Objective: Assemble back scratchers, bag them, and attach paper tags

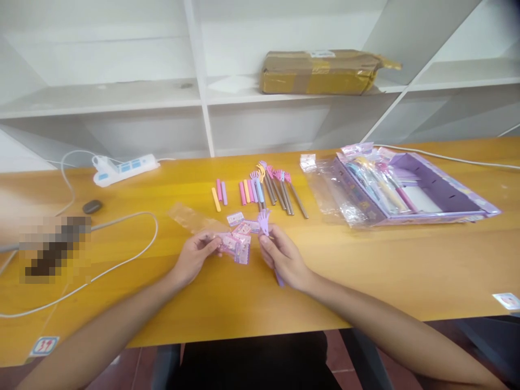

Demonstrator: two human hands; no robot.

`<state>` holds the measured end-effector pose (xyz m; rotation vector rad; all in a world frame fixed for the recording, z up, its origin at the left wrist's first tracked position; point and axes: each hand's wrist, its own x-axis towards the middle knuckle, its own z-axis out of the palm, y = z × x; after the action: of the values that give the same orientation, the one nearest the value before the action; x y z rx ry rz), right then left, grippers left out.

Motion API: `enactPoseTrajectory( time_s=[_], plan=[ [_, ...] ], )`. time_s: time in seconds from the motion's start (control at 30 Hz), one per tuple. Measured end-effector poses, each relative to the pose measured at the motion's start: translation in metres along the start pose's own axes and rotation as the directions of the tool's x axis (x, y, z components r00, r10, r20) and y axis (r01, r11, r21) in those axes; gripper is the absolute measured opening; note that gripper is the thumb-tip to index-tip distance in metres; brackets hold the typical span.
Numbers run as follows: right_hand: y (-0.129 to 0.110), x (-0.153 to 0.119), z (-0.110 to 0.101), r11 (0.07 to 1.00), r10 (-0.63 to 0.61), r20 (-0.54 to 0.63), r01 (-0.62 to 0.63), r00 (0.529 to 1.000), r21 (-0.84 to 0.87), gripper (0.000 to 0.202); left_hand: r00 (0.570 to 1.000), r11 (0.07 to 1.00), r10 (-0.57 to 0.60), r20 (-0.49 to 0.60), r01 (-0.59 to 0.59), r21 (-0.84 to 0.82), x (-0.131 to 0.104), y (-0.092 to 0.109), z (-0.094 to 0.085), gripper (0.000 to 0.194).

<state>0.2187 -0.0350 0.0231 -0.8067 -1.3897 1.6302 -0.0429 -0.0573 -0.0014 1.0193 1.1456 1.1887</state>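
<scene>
My right hand (284, 257) is closed round a purple back scratcher (264, 222), its hand-shaped head pointing away from me and its handle end showing below my palm. In my left hand (198, 254) I pinch a clear plastic bag (190, 218) by its pink-purple printed header (228, 242). Several small printed cards (244, 227) lie between my hands. Beyond them are several back scratcher heads on metal rods (288, 195) in pink, orange, blue and purple. Loose coloured handle tubes (219, 192) lie to their left, with more tubes (248, 192) beside the rods.
On the right stands a purple display box (447, 208) with bagged back scratchers (384, 184) inside. Empty clear bags (325, 187) lie against it. A white power strip (127, 170), cables and a dark mouse-like object (92, 206) are at left. A taped carton (319, 73) sits on the shelf.
</scene>
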Motion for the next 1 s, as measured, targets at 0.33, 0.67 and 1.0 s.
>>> enactPoseTrajectory(
  time_s=[0.33, 0.67, 1.0],
  plan=[
    [-0.011, -0.003, -0.006, 0.944, 0.126, 0.457, 0.035, 0.881, -0.328, 0.050, 0.998, 0.972, -0.032, -0.055, 0.018, -0.234, -0.001, 0.016, 0.008, 0.034],
    [0.001, -0.001, -0.006, 0.970, 0.176, 0.430, -0.082, 0.885, -0.227, 0.054, 0.993, 0.975, -0.020, 0.116, 0.045, -0.217, -0.004, 0.014, 0.007, 0.032],
    [0.008, 0.000, -0.005, 0.982, 0.128, 0.407, -0.057, 0.905, -0.182, 0.042, 0.978, 0.977, -0.064, 0.197, 0.101, -0.186, -0.004, 0.017, 0.009, 0.029]
  ],
)
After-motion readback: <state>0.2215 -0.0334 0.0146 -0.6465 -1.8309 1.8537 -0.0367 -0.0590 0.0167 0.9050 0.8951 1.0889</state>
